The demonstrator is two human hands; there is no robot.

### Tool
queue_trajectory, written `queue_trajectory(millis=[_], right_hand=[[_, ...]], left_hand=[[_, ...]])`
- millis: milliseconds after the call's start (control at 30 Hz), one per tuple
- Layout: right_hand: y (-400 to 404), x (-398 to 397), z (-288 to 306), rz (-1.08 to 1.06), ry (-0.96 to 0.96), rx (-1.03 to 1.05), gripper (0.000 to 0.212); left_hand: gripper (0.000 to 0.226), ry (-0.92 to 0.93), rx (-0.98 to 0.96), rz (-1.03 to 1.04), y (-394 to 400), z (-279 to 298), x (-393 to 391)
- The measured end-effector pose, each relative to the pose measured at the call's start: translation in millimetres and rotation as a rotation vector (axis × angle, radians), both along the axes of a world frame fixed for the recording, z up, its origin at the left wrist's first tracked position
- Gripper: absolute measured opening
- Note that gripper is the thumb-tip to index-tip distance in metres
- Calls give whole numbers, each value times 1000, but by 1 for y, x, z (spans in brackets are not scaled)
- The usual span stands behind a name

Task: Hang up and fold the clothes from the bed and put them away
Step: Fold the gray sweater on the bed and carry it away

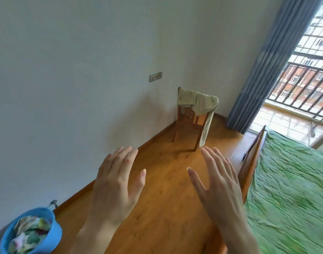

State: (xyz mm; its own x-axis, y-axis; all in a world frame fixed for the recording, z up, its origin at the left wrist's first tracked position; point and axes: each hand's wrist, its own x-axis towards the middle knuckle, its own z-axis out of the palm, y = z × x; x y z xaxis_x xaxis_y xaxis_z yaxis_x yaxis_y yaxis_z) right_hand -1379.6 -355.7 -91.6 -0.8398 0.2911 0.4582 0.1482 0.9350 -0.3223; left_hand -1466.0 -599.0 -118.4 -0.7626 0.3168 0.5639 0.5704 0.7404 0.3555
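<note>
My left hand [115,182] and my right hand [218,184] are both raised in front of me over the wooden floor, fingers spread, holding nothing. Ahead of them a wooden chair [188,129] stands near the wall corner, with a pale green garment [199,104] draped over its back and one end hanging down its right side. The bed [292,189] with a wrinkled green sheet runs along the right edge, beside my right hand. No clothes show on the visible part of the bed.
A blue basin [53,228] holding floral cloth sits at the bottom left by the wall. A white wall fills the left side. A blue curtain [263,79] hangs by the balcony door at the far right. Wooden floor [166,180] lies between wall and bed.
</note>
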Motion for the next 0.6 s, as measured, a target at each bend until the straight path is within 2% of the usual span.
queue_trajectory(millis=[300,600], right_hand=[[77,-77,-19,-212,60,-74,69],[220,-170,-23,-350,70,-49,65]], left_hand=[[59,-69,18,-189,102,-6,-109],[58,-53,52,-315,277,-3,-235]])
